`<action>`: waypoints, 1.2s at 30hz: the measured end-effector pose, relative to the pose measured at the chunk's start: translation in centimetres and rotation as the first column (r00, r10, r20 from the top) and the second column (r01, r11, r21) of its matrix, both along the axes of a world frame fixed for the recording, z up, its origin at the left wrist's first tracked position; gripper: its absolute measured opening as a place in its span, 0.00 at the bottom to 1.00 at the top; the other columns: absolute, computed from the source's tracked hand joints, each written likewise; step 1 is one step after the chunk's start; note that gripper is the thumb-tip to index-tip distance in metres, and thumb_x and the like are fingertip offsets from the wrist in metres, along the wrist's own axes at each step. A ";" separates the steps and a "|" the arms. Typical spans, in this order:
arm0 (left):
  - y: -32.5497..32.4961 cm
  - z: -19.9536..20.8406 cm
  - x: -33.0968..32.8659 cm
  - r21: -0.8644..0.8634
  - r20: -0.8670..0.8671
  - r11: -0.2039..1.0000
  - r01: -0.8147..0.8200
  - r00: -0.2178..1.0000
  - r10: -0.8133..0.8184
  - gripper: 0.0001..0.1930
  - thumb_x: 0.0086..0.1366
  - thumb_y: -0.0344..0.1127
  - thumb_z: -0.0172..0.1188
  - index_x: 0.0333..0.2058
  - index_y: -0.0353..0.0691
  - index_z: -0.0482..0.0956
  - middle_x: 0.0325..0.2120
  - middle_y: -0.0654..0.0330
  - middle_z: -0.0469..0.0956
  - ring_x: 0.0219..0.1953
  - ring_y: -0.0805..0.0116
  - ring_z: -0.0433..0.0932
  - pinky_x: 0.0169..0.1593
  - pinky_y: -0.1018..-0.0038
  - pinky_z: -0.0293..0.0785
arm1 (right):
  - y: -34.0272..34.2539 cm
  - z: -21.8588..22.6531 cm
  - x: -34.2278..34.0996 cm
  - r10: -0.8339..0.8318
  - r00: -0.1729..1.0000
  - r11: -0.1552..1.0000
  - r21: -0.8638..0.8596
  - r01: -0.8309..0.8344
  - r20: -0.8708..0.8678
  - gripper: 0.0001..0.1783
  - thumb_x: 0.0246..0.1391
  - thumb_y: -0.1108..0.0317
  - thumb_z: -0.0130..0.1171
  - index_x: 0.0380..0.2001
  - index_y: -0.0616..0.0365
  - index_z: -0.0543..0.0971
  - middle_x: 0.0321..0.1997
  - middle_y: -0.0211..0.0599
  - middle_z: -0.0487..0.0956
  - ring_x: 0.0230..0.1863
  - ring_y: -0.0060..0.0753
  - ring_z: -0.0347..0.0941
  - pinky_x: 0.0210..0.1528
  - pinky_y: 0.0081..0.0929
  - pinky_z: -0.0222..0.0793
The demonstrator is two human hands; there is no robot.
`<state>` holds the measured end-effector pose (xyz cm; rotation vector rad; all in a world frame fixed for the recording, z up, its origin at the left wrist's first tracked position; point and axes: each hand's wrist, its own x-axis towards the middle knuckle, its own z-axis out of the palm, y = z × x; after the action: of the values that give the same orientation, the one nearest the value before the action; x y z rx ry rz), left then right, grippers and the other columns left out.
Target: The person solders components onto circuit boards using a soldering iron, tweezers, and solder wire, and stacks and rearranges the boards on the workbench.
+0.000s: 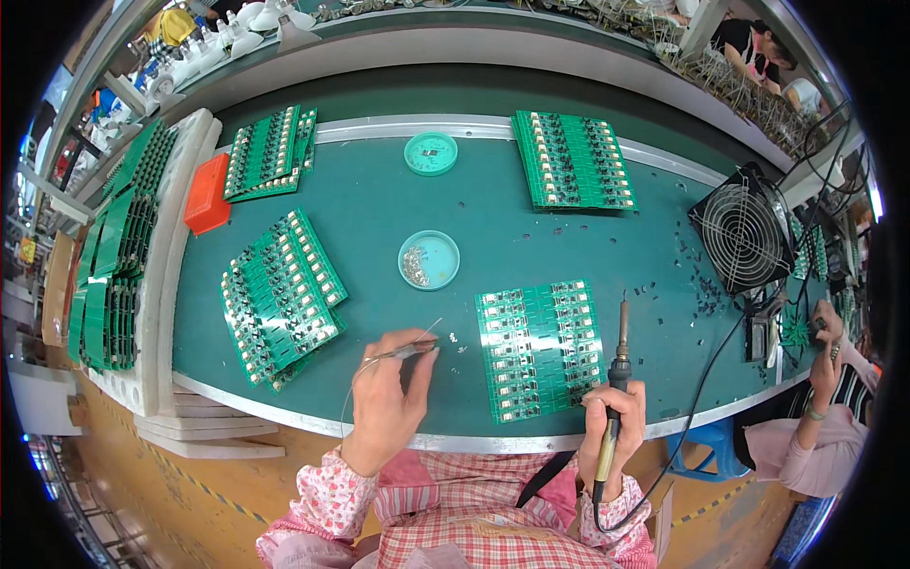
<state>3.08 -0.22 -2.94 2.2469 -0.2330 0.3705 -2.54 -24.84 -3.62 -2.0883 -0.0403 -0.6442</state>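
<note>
My left hand (387,398) is closed in a pinch over the table's front part, holding a thin silvery solder wire (365,364) that loops down past the wrist. Whether a small tool is also between those fingertips, I cannot tell. Upright in my right hand (616,424) is a soldering iron (620,365), its tip pointing away from me and its cord trailing below. A green circuit board (536,351) with rows of small parts lies flat between the hands, and my right fingers are at its near right corner. Tiny silvery parts (455,343) lie beside my left fingertips.
Circuit board stacks (284,299) lie left, with others (573,161) at the back. Two round dishes (429,287) (431,140) hold small parts. A red box (207,197) stands left. A fan (744,232) and scattered black bits (706,294) are right; another person (815,427) works beyond.
</note>
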 end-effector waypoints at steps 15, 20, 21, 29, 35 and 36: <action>-0.5 0.0 0.6 0.050 -0.019 0.999 -0.015 1.000 0.016 0.08 0.62 0.21 0.62 0.41 0.34 0.79 0.38 0.55 0.82 0.39 0.57 0.81 0.44 0.68 0.74 | -0.4 -0.1 -0.1 0.037 0.998 0.998 -0.049 -0.035 0.046 0.06 0.58 0.72 0.61 0.38 0.59 0.76 0.31 0.40 0.78 0.33 0.37 0.69 0.37 0.33 0.67; -0.5 -0.1 0.7 0.059 -0.002 0.998 -0.017 1.000 0.017 0.08 0.62 0.21 0.63 0.40 0.34 0.79 0.38 0.55 0.82 0.38 0.57 0.81 0.44 0.68 0.74 | -0.2 -0.1 -0.1 0.033 0.999 0.999 -0.024 -0.032 0.035 0.06 0.58 0.71 0.60 0.38 0.59 0.75 0.31 0.39 0.79 0.34 0.38 0.70 0.38 0.34 0.68; -0.5 -0.1 0.8 0.060 -0.008 0.998 -0.017 1.000 0.018 0.08 0.62 0.21 0.63 0.40 0.34 0.79 0.38 0.55 0.82 0.38 0.57 0.81 0.44 0.68 0.74 | -0.3 0.0 -0.1 0.028 0.999 0.999 -0.025 -0.028 0.031 0.06 0.59 0.71 0.60 0.38 0.59 0.75 0.31 0.39 0.79 0.34 0.38 0.70 0.38 0.34 0.68; -0.7 -0.1 0.8 0.028 0.001 0.999 -0.043 0.999 0.043 0.07 0.57 0.21 0.66 0.36 0.35 0.82 0.38 0.58 0.83 0.36 0.56 0.79 0.43 0.66 0.72 | -0.4 0.0 0.0 0.029 0.999 0.999 -0.044 -0.027 0.029 0.06 0.59 0.70 0.60 0.37 0.59 0.76 0.31 0.39 0.79 0.34 0.38 0.70 0.38 0.33 0.68; -0.8 -0.1 0.8 0.024 0.011 0.999 -0.040 0.999 0.040 0.07 0.57 0.21 0.65 0.35 0.35 0.82 0.38 0.58 0.84 0.37 0.56 0.79 0.43 0.66 0.72 | -0.4 0.1 -0.1 0.023 0.999 0.999 -0.035 -0.022 0.030 0.06 0.59 0.70 0.61 0.37 0.59 0.77 0.31 0.39 0.79 0.34 0.38 0.70 0.38 0.33 0.68; -0.7 0.0 0.8 0.023 0.015 0.999 -0.038 0.999 0.037 0.07 0.57 0.21 0.65 0.35 0.35 0.82 0.38 0.58 0.84 0.37 0.56 0.79 0.43 0.66 0.72 | -0.4 0.1 -0.1 0.026 0.999 0.999 -0.038 -0.025 0.029 0.06 0.58 0.71 0.61 0.37 0.59 0.77 0.31 0.39 0.79 0.34 0.38 0.70 0.38 0.33 0.68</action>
<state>3.86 -0.95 -2.99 2.2743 -0.2038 0.4056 -2.68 -25.27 -3.52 -2.1107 -0.0962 -0.6636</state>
